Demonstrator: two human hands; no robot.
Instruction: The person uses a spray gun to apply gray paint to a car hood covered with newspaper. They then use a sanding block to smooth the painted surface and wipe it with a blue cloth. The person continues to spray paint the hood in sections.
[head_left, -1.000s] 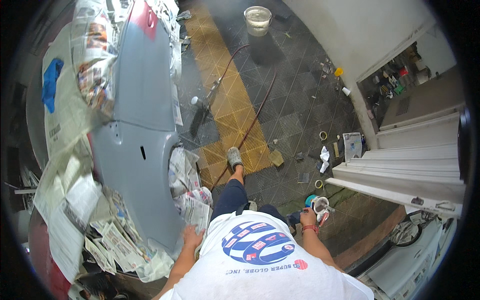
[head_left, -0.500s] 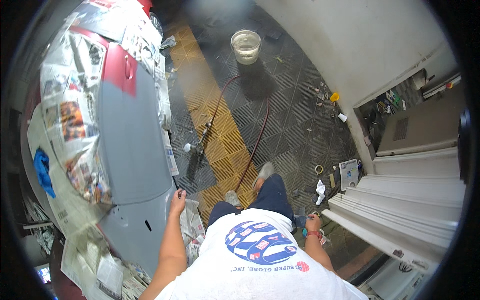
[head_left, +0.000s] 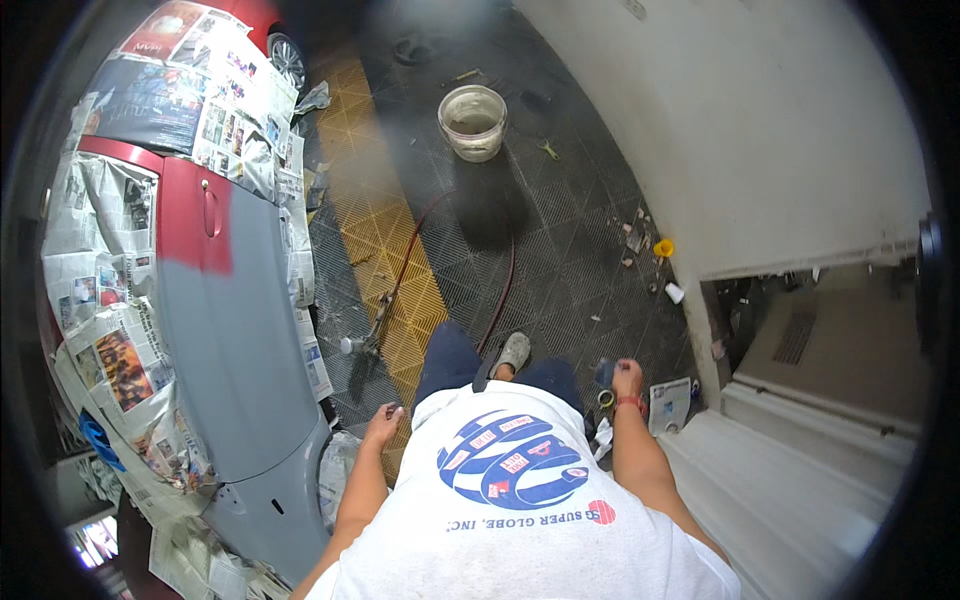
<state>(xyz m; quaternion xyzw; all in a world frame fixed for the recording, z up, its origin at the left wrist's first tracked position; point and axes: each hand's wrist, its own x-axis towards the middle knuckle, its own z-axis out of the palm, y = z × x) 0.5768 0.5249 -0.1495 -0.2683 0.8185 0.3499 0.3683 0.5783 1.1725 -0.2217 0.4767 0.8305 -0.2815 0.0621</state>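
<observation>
My left hand (head_left: 384, 424) hangs low beside the car's grey rear panel (head_left: 270, 500), apart from it. Its fingers are curled, and anything inside them is too small to make out. On the other side, my right hand (head_left: 627, 379) is closed on a small translucent bluish-grey container (head_left: 605, 372), held out beside my leg. The nearby car has a grey door (head_left: 235, 330) with a red patch (head_left: 198, 225) around its handle. Newspaper sheets (head_left: 125, 360) cover its windows and upper body.
A red hose (head_left: 405, 258) runs across the floor to a spray gun (head_left: 380, 318) ahead of me. Farther off stands a white bucket (head_left: 472, 122). A yellow cup (head_left: 664, 248), a white cup (head_left: 674, 293) and debris lie along the right wall (head_left: 760, 140). White ridged panels (head_left: 800, 450) stand at right.
The view has shifted forward and turned, with my feet stepping. The car now lies farther left, and my left hand is farther from it. My right hand has come up with the translucent container.
</observation>
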